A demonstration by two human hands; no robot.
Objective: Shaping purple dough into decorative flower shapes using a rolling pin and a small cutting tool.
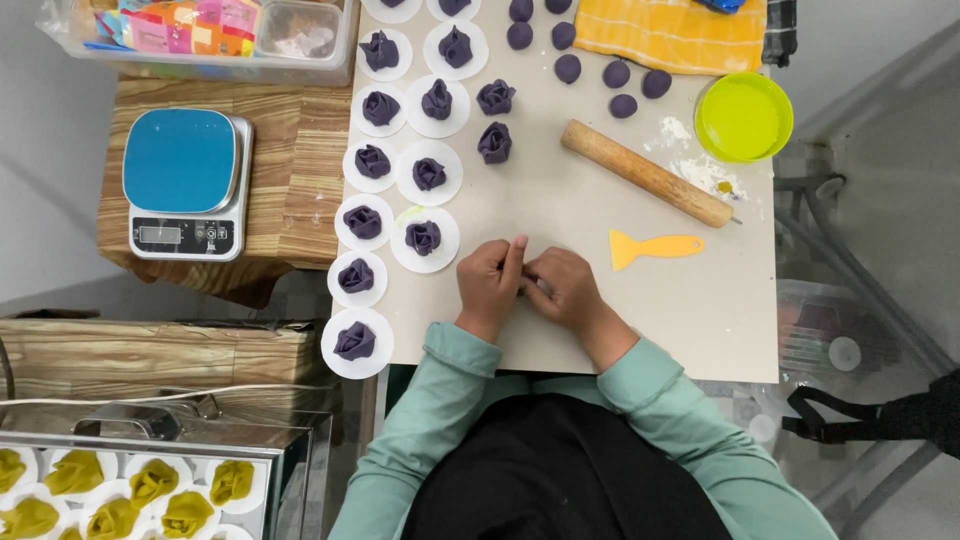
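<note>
From the head view I see my left hand point(490, 280) and right hand point(562, 288) pressed together low on the grey work board point(720, 330), fingers pinched shut over something between them that I cannot make out, though it is likely a piece of the purple dough like the folded purple dough flowers point(423, 237) sitting on white paper rounds just to the left. I judge such dough soft, light and easily dented, best held by fingertips at the base, not the petals. The wooden rolling pin point(646, 172), the orange scraper point(655, 247) and plain dough balls point(617, 74) lie apart, beyond my hands.
</note>
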